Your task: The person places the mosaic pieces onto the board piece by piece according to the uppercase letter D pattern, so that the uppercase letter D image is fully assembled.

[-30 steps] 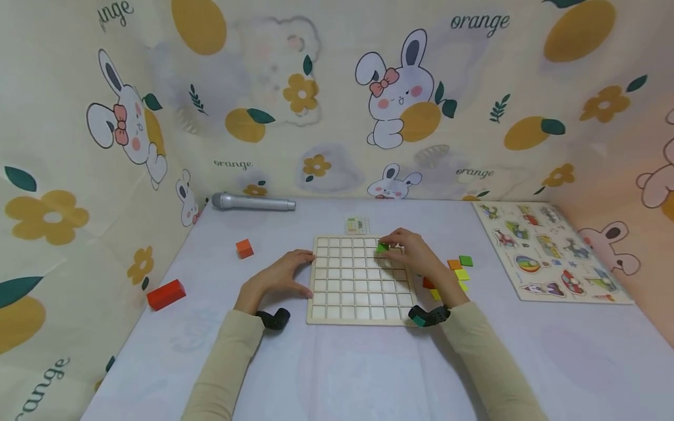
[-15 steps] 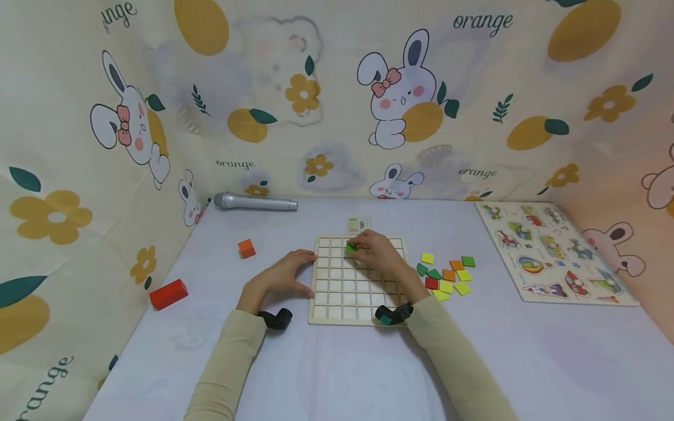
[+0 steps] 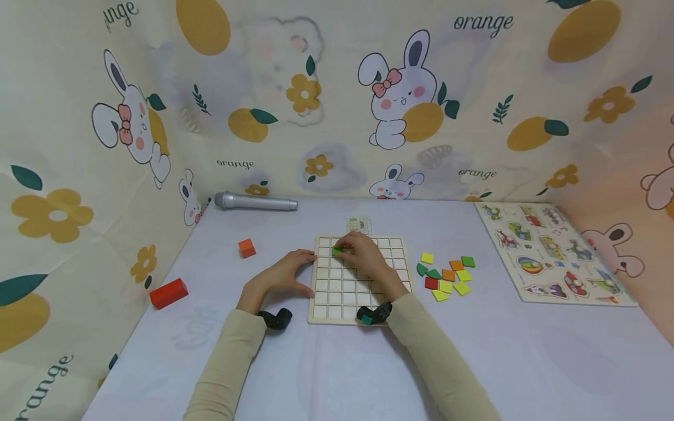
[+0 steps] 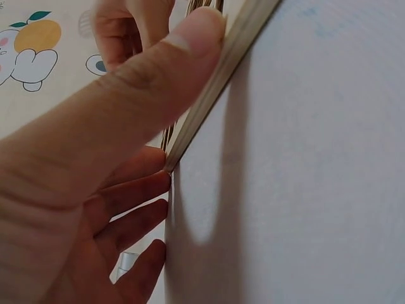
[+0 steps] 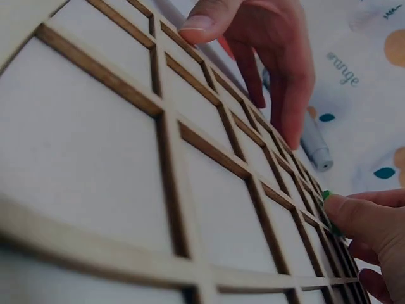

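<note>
My right hand [image 3: 363, 257] pinches a small green tile [image 3: 337, 249] between thumb and fingertips, over the upper left squares of a wooden grid board [image 3: 323, 318]. In the right wrist view, a bit of the green tile [image 5: 326, 194] shows at the thumb tip; the rest is hidden by the fingers. My left hand [image 3: 281, 276] is at the board's left side, thumb and fingers spread. In the left wrist view, the thumb of the left hand [image 4: 120, 120] lies on the board's edge [image 4: 209, 95], and the other fingertips touch that side farther along.
Right of the board lie loose yellow, orange, red and green tiles [image 3: 445, 286]. A small patterned card [image 3: 359, 224] is behind it. Left are an orange cube [image 3: 246, 248] and a red block [image 3: 168, 294]. A silver microphone [image 3: 256, 202] and a picture puzzle board [image 3: 553, 257] lie farther out.
My right hand has moved left across the top of the board with the green tile, from the right-hand columns to the left ones. My left hand has stayed at the board's edge.
</note>
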Available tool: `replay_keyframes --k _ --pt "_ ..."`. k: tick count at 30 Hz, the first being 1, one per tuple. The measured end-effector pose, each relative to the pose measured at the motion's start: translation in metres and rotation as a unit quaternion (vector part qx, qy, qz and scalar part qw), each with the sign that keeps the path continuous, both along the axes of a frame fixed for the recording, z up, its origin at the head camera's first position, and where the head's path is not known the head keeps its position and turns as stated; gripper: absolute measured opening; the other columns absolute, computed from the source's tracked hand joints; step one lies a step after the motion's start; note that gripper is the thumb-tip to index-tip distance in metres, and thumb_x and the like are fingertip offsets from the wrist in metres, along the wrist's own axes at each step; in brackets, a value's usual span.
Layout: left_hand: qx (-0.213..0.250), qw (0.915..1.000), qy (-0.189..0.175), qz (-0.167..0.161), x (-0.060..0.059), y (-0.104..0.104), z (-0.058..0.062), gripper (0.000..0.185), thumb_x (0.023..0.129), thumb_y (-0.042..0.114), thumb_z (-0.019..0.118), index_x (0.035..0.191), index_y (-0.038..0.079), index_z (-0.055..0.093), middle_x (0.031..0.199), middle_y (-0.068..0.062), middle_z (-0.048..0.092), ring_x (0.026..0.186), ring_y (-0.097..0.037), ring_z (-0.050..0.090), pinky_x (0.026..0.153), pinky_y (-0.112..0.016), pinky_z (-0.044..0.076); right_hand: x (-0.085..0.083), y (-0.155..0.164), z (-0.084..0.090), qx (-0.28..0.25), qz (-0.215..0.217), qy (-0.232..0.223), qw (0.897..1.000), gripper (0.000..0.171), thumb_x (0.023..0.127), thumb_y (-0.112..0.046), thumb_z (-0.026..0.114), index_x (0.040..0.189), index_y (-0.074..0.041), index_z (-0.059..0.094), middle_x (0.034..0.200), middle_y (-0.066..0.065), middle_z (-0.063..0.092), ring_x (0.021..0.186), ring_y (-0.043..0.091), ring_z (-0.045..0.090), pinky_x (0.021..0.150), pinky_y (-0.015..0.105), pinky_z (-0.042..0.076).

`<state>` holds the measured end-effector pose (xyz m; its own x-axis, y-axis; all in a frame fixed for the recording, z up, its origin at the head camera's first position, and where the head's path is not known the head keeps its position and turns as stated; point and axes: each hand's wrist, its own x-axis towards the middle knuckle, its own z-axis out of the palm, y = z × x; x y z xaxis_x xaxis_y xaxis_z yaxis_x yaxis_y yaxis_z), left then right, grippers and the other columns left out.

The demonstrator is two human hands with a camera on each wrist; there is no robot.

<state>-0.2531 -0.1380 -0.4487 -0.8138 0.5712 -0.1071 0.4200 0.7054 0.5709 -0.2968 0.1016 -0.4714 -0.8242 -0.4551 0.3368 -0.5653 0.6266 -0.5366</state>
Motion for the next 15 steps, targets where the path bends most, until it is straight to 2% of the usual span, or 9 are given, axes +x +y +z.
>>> replay_keyframes --k 3,7,15 --pt "0.003 1.0000 0.001 -0.003 -0.0001 -0.0004 -0.0008 0.089 0.067 0.039 0.082 0.139 0.006 0.042 0.147 -0.012 0.034 0.137 -0.029 0.027 0.113 -0.043 0.023 0.0004 -0.0020 -0.0023 -0.002 -0.003 0.006 1.000 0.012 0.082 -0.020 0.072 0.093 -0.013 0.072 0.096 -0.002 0.067 0.090 0.015 0.060 0.095 0.033 0.045" --pt "0.003 1.0000 0.004 -0.007 -0.0005 -0.0010 -0.0014 0.089 0.067 0.038 0.082 0.139 0.005 0.042 0.147 -0.013 0.034 0.137 -0.029 0.026 0.113 -0.043 0.023 0.0017 -0.0033 -0.0038 0.000 -0.006 0.014 1.000 0.011 0.083 -0.020 0.072 0.091 -0.013 0.072 0.095 -0.002 0.066 0.088 0.015 0.059 0.081 0.032 0.050" --pt "0.000 1.0000 0.002 -0.005 -0.0012 -0.0011 -0.0012 0.088 0.068 0.039 0.082 0.139 0.006 0.042 0.147 -0.011 0.034 0.137 -0.028 0.026 0.113 -0.043 0.023 0.0027 -0.0045 -0.0051 -0.002 -0.018 0.024 1.000 0.011 0.082 -0.021 0.072 0.090 -0.014 0.073 0.094 -0.001 0.066 0.089 0.016 0.058 0.081 0.033 0.050"
